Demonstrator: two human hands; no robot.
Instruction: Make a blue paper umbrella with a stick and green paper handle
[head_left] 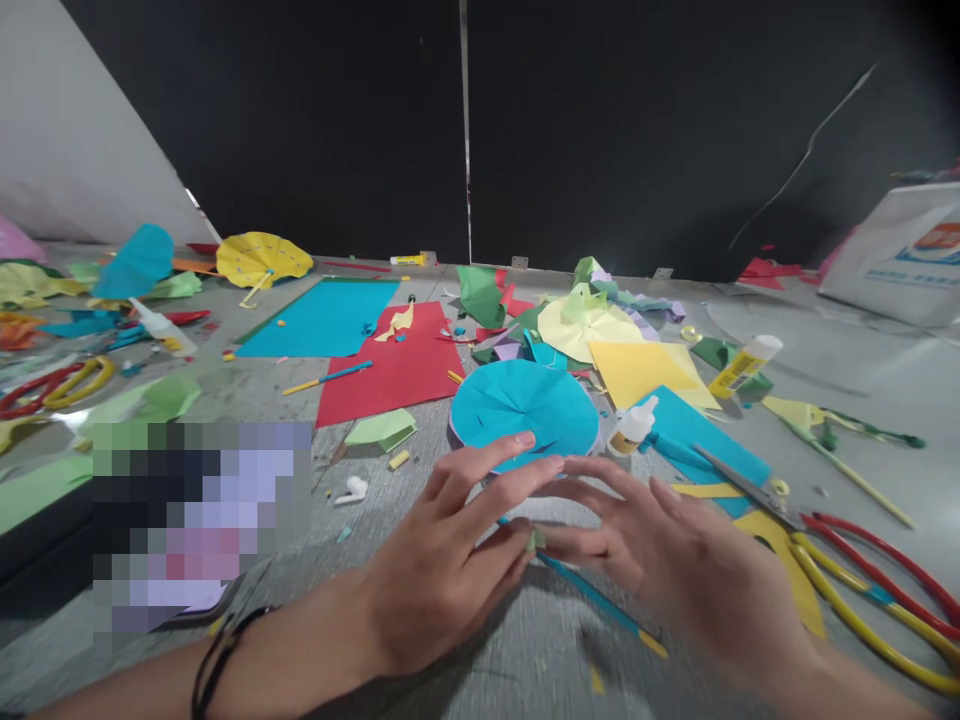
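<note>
My left hand point(450, 560) and my right hand point(667, 550) meet at the fingertips just above the grey table. Both thumbs and forefingers pinch a small green scrap of paper point(535, 540) on a thin blue paper stick with a yellow tip point(600, 600), which lies slanted under my right hand. The other fingers stretch out over the near edge of a pleated blue paper disc point(525, 405). A black band circles my left wrist.
A white glue bottle point(634, 425), scissors point(750, 485) and red and yellow loops point(877, 590) lie to the right. Red point(397, 370), blue point(322, 315) and yellow point(645, 370) paper sheets spread behind. A white earbud point(352, 490) and a phone sit at the left.
</note>
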